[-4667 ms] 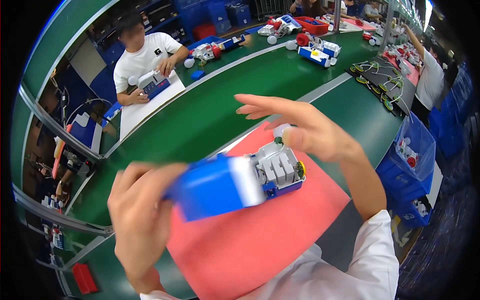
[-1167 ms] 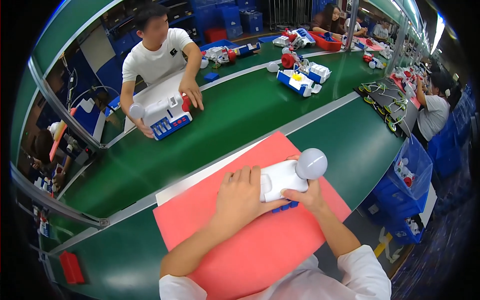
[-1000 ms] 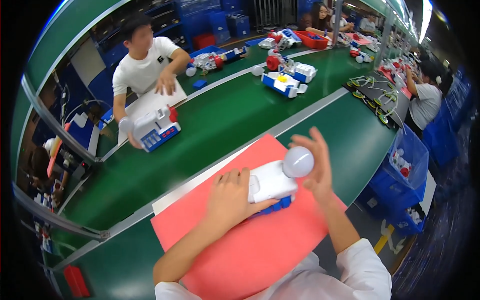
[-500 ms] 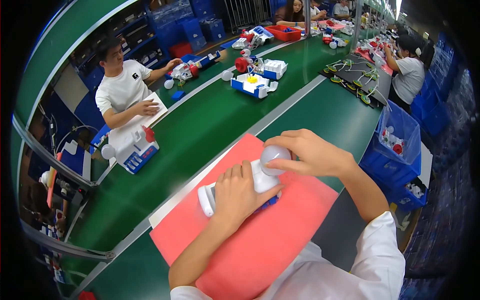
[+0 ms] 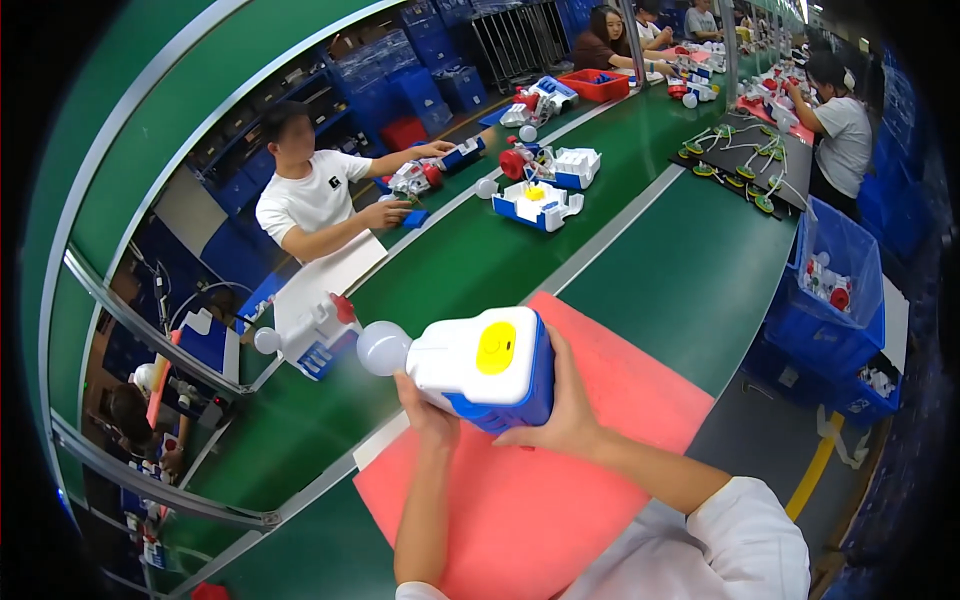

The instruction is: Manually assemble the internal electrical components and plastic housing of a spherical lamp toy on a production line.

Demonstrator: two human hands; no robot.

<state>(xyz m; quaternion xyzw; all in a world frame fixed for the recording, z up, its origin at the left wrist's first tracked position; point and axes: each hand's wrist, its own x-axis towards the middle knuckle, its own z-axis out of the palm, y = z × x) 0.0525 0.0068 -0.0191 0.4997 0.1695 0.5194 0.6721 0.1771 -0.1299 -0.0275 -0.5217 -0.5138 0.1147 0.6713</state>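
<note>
We've turned the white-and-blue toy (image 5: pixel 450 355) globe-leftward above the pink pad (image 5: pixel 520 520), left hand (image 5: pixel 432 422) gripping by its globe (image 5: pixel 384 349), right hand (image 5: pixel 572 415) clasping its blue end, exposing its yellow patch (image 5: pixel 497 346).

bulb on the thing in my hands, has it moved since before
Yes, leftward: against the pink sheet, the frosted bulb now appears beyond its upper-left edge; half a second ago it was by the top corner.
</note>
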